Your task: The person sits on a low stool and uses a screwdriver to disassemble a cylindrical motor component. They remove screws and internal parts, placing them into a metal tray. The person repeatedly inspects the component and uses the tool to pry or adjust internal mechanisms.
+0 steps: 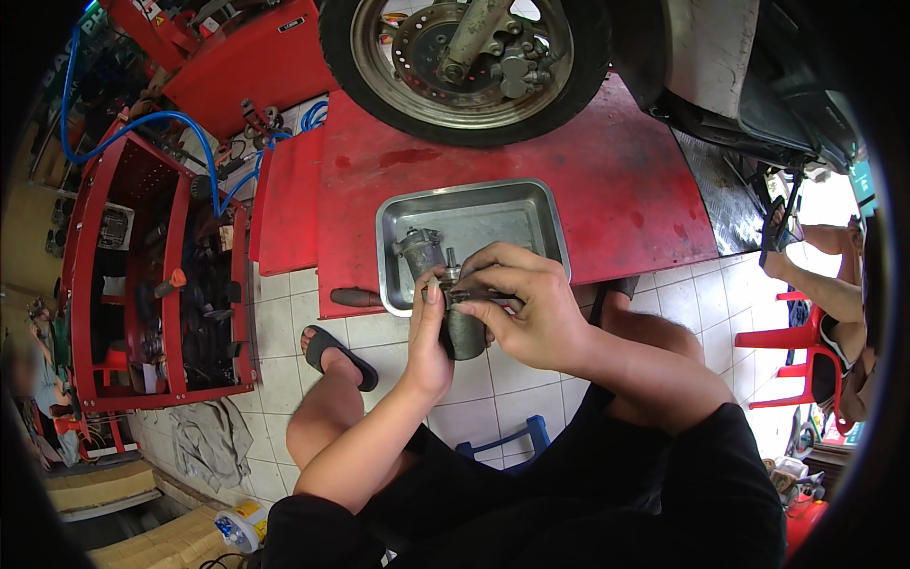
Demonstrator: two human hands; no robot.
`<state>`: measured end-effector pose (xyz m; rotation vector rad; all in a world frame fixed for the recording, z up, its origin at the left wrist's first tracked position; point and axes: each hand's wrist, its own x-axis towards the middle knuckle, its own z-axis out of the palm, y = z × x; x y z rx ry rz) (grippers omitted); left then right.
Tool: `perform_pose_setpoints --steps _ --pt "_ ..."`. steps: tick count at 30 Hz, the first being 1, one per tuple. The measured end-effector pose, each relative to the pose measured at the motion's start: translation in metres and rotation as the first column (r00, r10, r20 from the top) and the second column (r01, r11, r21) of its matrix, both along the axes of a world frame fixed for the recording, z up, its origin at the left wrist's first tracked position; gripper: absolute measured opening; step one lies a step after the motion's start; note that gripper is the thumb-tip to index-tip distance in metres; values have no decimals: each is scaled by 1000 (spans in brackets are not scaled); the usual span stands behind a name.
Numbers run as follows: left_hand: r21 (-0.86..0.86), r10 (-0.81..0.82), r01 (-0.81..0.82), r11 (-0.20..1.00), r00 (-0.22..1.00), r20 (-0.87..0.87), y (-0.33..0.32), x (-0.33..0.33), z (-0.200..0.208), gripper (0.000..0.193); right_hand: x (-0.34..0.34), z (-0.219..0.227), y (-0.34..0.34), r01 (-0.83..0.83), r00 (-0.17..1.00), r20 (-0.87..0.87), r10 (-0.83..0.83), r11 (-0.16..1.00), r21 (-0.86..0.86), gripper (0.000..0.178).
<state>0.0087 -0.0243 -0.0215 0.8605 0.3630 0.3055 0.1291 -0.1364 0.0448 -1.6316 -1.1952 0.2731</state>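
Note:
Just over the near edge of a metal tray (559, 228), my left hand (429, 356) is wrapped round a grey cylindrical metal motor (464, 334), held upright with its narrow shaft end up. My right hand (531, 308) is closed at the motor's upper end, thumb and fingers pinched together. A dark slim piece shows under those fingers, mostly hidden, and its kind is unclear. Inside the tray, at its left side, lies a grey cast metal housing (420, 248). A tool with a dark handle (355, 297) rests on the bench edge left of the tray.
The tray stands on a red bench (626, 180) beneath a motorcycle front wheel (464, 133). A red tool cart (171, 275) stands left, with a blue hose (199, 133) above it. A blue stool (537, 433) is between my legs. Another person's leg (825, 275) and a red chair (787, 339) are right.

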Motion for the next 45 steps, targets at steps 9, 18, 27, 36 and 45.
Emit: perform_pose_setpoints --steps 9,18,27,36,45 --pt "-36 15 -16 999 1000 -20 -1 0 0 53 -8 -3 3 54 998 -17 -54 999 -3 19" --pt "69 21 -21 997 1000 5 -2 2 9 53 -1 2 3 32 999 21 -31 999 -14 16" --pt "125 35 -35 992 999 1 -1 1 -2 53 -2 2 -2 81 973 220 -66 995 -62 17" --pt "89 7 -8 996 1000 14 -4 1 -1 51 0 -4 -3 21 972 235 -24 1000 15 23" --pt "-148 -24 24 989 1000 3 -9 2 0 50 4 -6 -3 6 960 278 5 999 -39 30"
